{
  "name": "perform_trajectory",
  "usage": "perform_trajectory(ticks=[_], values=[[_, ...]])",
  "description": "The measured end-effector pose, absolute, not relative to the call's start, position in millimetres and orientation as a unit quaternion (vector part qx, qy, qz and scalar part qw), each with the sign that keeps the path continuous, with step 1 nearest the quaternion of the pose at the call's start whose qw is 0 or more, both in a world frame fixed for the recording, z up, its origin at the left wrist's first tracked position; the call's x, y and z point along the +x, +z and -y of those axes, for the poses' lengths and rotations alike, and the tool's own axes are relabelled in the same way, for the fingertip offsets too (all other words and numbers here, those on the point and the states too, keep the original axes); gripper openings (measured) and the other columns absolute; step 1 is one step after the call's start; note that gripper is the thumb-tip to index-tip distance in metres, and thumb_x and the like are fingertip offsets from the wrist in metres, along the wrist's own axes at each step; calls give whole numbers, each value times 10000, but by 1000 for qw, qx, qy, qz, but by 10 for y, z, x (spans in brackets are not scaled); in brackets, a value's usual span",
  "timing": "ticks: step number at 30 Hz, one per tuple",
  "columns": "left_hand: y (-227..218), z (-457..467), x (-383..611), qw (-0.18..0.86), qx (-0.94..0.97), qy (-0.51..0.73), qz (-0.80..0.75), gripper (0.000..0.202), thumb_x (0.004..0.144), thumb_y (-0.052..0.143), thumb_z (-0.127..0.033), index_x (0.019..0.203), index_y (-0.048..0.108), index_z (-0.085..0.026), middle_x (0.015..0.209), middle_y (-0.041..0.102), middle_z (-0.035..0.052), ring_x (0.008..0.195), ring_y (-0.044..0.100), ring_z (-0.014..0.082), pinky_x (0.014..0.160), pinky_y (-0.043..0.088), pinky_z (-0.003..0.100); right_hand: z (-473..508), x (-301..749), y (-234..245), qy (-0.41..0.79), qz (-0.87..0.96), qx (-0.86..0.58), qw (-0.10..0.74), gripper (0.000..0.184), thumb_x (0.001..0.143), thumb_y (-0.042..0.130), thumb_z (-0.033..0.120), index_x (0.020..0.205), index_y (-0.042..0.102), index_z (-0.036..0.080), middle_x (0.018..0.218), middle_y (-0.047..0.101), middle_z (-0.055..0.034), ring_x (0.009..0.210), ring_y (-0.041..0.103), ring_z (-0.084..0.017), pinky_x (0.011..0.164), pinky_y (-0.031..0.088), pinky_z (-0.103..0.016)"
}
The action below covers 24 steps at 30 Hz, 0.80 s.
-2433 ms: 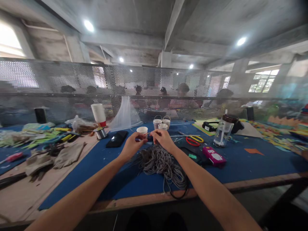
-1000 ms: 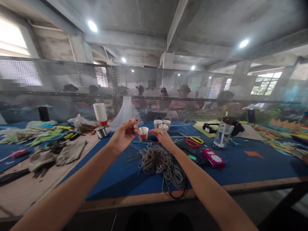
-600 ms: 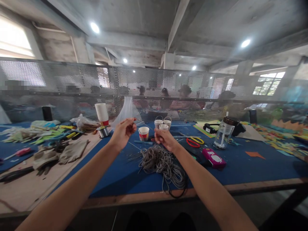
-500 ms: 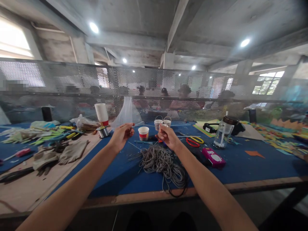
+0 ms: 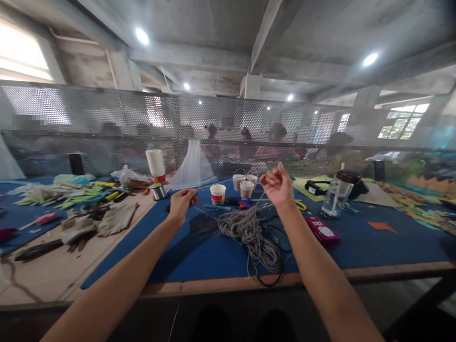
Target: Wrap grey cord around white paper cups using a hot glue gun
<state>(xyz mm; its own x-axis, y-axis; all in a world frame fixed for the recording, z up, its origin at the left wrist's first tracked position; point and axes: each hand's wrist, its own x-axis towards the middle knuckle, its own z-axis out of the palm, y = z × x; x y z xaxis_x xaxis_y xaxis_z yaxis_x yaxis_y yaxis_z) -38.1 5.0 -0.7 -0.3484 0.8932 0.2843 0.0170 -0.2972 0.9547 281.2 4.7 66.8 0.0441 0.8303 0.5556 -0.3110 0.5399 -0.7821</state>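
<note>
My left hand [image 5: 182,203] hovers low over the blue table mat [image 5: 221,256], fingers pinched on one end of a thin wire. My right hand [image 5: 277,185] is raised higher, fingers closed on the other end of that wire, which runs down toward a loose coil of grey cord [image 5: 251,235] lying between my arms. A small paper cup with a red band [image 5: 217,194] stands just beyond my left hand. Behind it stand small white cups with wire handles [image 5: 245,184].
A clear water bottle [image 5: 336,194], a pink box [image 5: 322,232] and scissors sit to the right. A stack of paper cups [image 5: 156,165], a wire spool [image 5: 157,191], gloves [image 5: 98,223] and tools lie left. A mesh screen [image 5: 228,128] backs the table; people sit behind it.
My hands have drawn apart: the right hand rose up and to the right pulling the wire taut, while the left hand dropped toward the mat. The view shifted slightly left.
</note>
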Motion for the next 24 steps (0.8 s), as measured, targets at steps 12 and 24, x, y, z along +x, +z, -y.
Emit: perform_trajectory(ticks=[12, 24], values=[[221, 345, -52, 481, 614, 539, -319, 597, 671, 763, -348, 1239, 625, -222, 1076, 695, 91, 696, 632, 152, 696, 494, 303, 158, 2065, 510, 415, 762, -265, 421, 424, 840, 588, 584, 779, 684, 176, 438, 429, 82, 418, 474, -81, 614, 474, -253], [90, 242, -52, 529, 554, 532, -361, 343, 658, 800, -453, 758, 683, -146, 564, 552, -20, 496, 466, 81, 509, 353, 216, 109, 2152, 364, 207, 802, -357, 432, 379, 906, 509, 514, 898, 705, 189, 808, 703, -23, 681, 589, -140, 622, 409, -242]])
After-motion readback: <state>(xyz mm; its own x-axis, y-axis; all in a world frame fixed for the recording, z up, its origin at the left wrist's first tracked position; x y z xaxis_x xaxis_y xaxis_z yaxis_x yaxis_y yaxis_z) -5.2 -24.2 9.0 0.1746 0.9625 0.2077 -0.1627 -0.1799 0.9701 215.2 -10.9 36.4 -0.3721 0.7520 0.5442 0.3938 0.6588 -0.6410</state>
